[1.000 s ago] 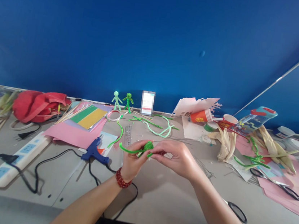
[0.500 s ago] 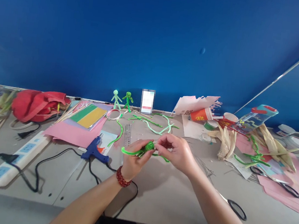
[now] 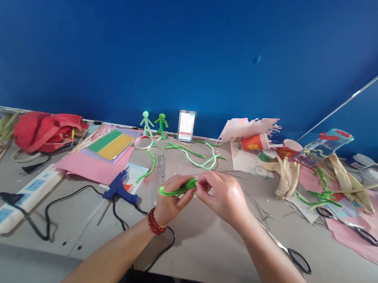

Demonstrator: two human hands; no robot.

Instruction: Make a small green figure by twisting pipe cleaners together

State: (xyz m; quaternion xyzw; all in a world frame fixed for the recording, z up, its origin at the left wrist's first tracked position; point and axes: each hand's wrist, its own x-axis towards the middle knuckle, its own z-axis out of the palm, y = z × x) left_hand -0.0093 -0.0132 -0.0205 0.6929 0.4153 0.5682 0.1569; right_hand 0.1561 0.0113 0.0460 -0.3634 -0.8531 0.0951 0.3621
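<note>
Two green figures (image 3: 161, 123) appeared complete; the left hand (image 3: 172, 199) pinched a coiled green stem (image 3: 189, 184), seemingly unfinished. The right hand's (image 3: 225, 194) grip was unclear.

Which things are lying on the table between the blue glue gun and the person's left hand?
In the head view, the ruler, some pale blue paper and a stretch of black cable lie between the blue glue gun and the left hand.

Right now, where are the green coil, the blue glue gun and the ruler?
Green coil (image 3: 190, 184), head view: its wound part.
Blue glue gun (image 3: 119, 189), head view: its body.
Ruler (image 3: 161, 170), head view: its face.
</note>
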